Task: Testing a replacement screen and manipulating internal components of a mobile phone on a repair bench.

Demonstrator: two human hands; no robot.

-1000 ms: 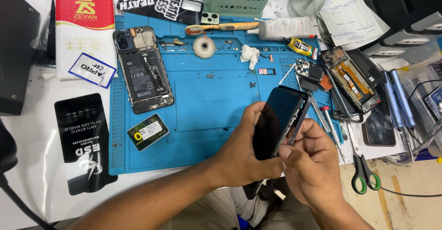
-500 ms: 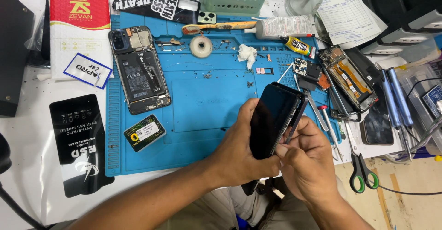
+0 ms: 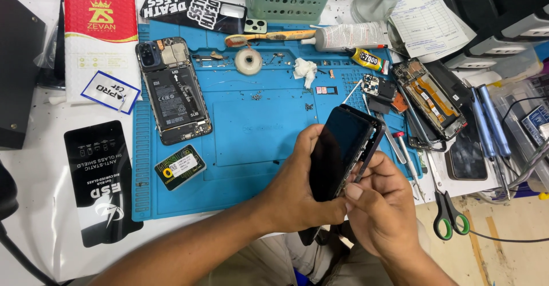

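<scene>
The left hand [image 3: 297, 191] is holding a dark phone [image 3: 341, 151] tilted above the front edge of the blue mat [image 3: 257, 126], near the front right part of the desk [image 3: 40, 166]. Its grip is clamped around the phone's left side, with the thumb lying against the dark glass. The right hand [image 3: 380, 203] is working at the phone's right edge, its fingertips [image 3: 353, 190] pinched together against the frame; whether they are holding a small tool or part cannot be told.

Procedure notes, as judgement:
- The left hand is carrying the weight, so the right is staying free for fine work along the edge.
- Pressure is best kept on the frame, not on the glass, which is likely to crack under a point load.
- The phone is best kept over the mat, so that a loose part is landing on it rather than on the floor.

Lying nearby: an opened phone [image 3: 173, 91] near the mat's back left corner, a small battery [image 3: 180, 166] in front of it, a second stripped phone [image 3: 430, 98] past the mat's right edge, tweezers [image 3: 394, 143] just beside the held phone, and scissors [image 3: 446, 206] at the desk's front right.
</scene>
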